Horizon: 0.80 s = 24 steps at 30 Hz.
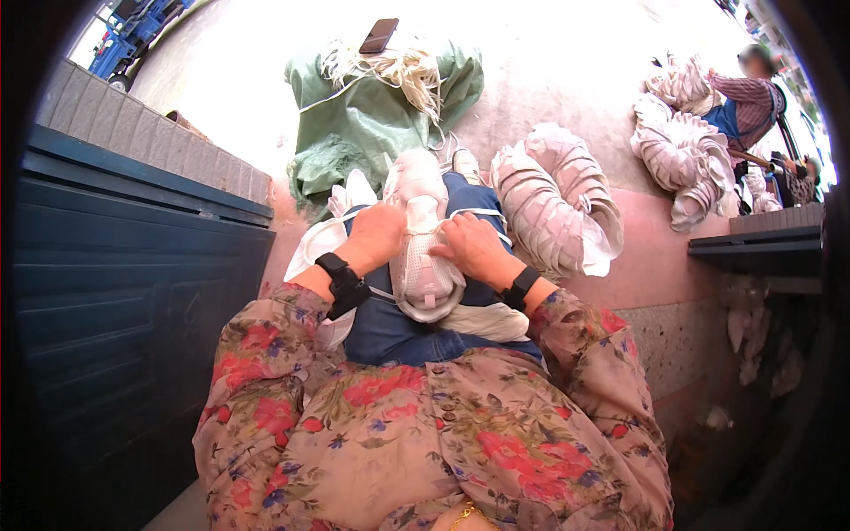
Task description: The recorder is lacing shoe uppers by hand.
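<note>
A white shoe upper with a mesh tongue lies lengthwise over my lap, its toe end pointing away from me. My left hand is closed at its left edge, fingertips pinching a pale shoelace that crosses the upper. On the opposite edge my right hand also grips the lace, the thumb reaching over the mesh. A loose white lace end trails to the right across my jeans. More white upper pieces rest by my left leg, partly hidden by my forearm.
Ahead stands a green sack topped with a bundle of cream laces and a phone. Nested shoe uppers lie to the right. A dark blue door flanks my left. Another person sits far right beside more stacked uppers.
</note>
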Each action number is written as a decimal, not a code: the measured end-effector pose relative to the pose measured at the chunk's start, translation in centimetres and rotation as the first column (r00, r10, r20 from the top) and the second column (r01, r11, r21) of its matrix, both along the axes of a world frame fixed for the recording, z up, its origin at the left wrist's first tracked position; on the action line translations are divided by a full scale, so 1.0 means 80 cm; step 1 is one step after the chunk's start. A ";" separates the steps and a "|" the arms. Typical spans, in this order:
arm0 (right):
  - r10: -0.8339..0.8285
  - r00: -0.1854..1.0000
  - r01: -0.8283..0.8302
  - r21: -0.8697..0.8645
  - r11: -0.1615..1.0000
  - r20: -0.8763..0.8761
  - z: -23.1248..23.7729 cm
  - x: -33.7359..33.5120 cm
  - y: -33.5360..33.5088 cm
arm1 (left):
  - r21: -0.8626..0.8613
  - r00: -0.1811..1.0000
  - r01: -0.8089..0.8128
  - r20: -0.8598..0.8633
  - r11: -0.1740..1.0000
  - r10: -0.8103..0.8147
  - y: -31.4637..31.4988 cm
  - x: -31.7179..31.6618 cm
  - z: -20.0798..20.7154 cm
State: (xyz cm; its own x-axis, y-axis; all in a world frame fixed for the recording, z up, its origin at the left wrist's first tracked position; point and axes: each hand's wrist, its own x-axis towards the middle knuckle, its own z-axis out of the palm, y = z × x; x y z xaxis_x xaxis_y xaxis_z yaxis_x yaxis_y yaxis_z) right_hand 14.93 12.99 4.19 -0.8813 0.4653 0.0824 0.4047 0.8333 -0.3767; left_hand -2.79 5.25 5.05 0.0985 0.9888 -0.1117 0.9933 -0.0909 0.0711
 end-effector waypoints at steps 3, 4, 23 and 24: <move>0.030 1.000 -0.030 -0.076 0.997 0.003 -0.009 0.002 0.011 | 0.098 0.960 -0.241 0.174 0.966 0.222 -0.020 0.004 -0.007; 0.041 0.998 -0.037 -0.099 0.994 0.041 -0.015 0.001 0.014 | 0.098 0.960 -0.239 0.171 0.966 0.220 -0.026 0.013 0.000; 0.122 0.992 -0.125 -0.099 0.987 -0.034 -0.019 0.001 0.014 | -0.084 0.923 0.000 0.384 0.996 0.032 -0.031 -0.003 -0.003; 0.119 0.992 -0.121 -0.099 0.988 -0.034 -0.021 0.001 0.015 | -0.084 0.923 0.004 0.385 0.996 0.029 -0.030 -0.005 -0.004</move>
State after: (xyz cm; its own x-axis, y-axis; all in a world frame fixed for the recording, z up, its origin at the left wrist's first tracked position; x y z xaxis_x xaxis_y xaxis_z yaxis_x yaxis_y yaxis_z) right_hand 15.04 14.18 2.48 -0.9293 0.3635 0.0656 0.2924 0.8325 -0.4706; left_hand -3.21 2.88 4.73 0.1378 0.9793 -0.1480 0.8887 -0.0563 0.4550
